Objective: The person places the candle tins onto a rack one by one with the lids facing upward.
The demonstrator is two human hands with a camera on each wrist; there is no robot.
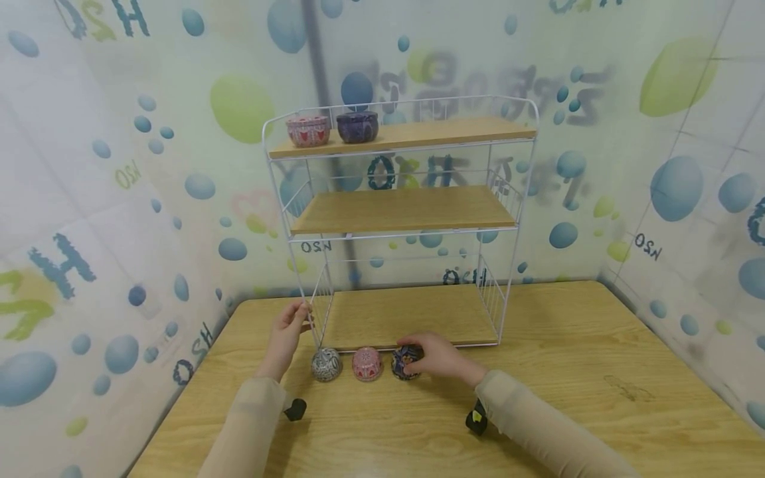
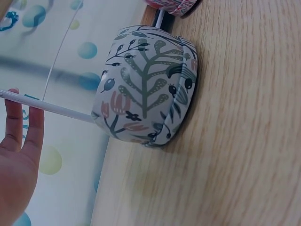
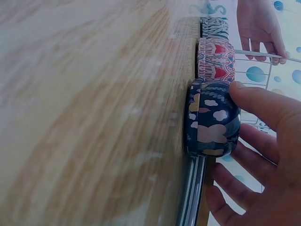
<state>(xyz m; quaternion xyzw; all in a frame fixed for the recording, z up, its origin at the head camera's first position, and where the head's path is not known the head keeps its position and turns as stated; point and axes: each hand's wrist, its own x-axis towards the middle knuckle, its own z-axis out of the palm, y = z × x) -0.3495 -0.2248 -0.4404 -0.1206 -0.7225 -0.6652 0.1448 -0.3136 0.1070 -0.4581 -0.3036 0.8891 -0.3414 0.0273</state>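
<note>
Three patterned bowls stand upside down in a row on the table, close to the rack's front edge. My right hand (image 1: 439, 356) holds the dark blue bowl (image 3: 214, 120) at the row's right end, thumb on one side and fingers on the other. In the middle is a pink bowl with red hearts (image 1: 367, 364). A white bowl with grey leaves and pink flowers (image 2: 146, 87) ends the row on the left. Beyond it my left hand (image 1: 289, 328) grips the left front post (image 2: 56, 109) of the white wire rack, fingertips showing at the rod.
The rack has three wooden shelves, among them the middle shelf (image 1: 406, 209). On its top shelf (image 1: 448, 131), a pink heart-patterned bowl (image 1: 308, 131) and a dark blue bowl (image 1: 357, 127) stand upright at the left. Walls with printed bubbles enclose the wooden table (image 1: 574, 372).
</note>
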